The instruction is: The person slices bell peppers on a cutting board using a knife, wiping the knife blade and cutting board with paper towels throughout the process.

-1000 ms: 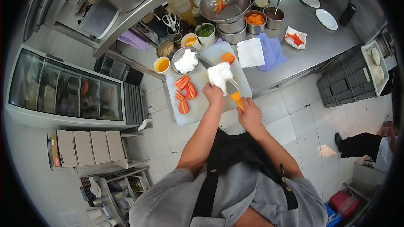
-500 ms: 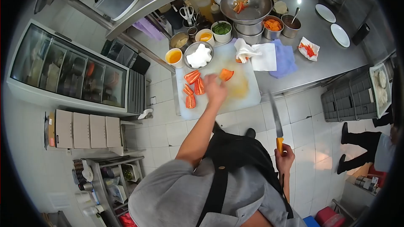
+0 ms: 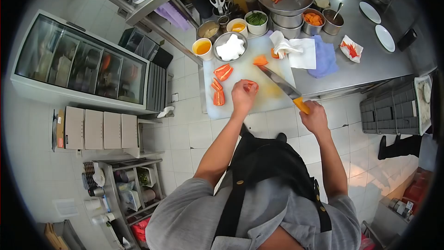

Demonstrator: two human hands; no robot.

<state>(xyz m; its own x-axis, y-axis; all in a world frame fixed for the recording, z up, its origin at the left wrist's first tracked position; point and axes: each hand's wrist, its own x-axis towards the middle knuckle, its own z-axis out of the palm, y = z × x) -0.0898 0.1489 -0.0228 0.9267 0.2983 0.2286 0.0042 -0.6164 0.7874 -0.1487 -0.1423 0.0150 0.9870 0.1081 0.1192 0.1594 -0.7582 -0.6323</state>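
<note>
Pinching a piece of red bell pepper [image 3: 250, 84] at the cutting board [image 3: 273, 103], my left hand [image 3: 243, 96] shows in the head view apart from my right hand [image 3: 315, 116], which is wrapped around the yellow handle [image 3: 301, 105] of a chef's knife [image 3: 281, 82]. The blade slants over the board, its tip by 1 orange pepper piece [image 3: 260, 59]. Whether the pinched piece touches the board, I cannot tell. 3 more red pepper pieces [image 3: 223, 71] lie on the board, left of my left hand. At the far left corner sits 1 metal bowl [image 3: 245, 52] with something white in it, beside a white tub [image 3: 203, 56] of orange liquid. Near the far right corner lies a crumpled white towel [image 3: 281, 45].
</note>
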